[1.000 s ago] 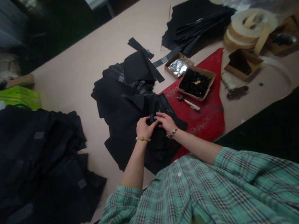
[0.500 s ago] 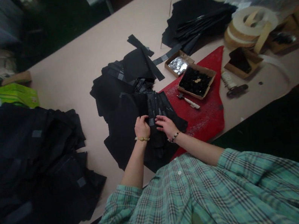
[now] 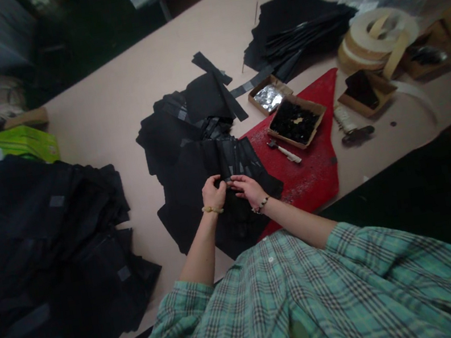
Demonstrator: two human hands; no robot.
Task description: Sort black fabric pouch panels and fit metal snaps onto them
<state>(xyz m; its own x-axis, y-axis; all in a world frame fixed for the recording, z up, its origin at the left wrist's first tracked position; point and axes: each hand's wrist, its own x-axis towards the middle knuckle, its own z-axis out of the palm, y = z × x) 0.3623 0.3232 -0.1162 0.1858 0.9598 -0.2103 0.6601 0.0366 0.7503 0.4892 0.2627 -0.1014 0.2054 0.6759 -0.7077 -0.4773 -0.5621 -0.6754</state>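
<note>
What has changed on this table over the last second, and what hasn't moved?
The left hand and right hand drew apart, then came back together, and their fingertips now nearly meet on the black fabric. Its top layer lies flatter, showing more strips above the hands. The red board, cardboard tray and tape rolls stayed put.

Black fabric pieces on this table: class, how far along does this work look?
Done, it seems: the heap of black pieces on the left, with grey patches showing. In hand: the left hand and right hand meet at the black fabric in front of the person. Left, perhaps: the black stack farther along the table, though its state is hard to tell.
</note>
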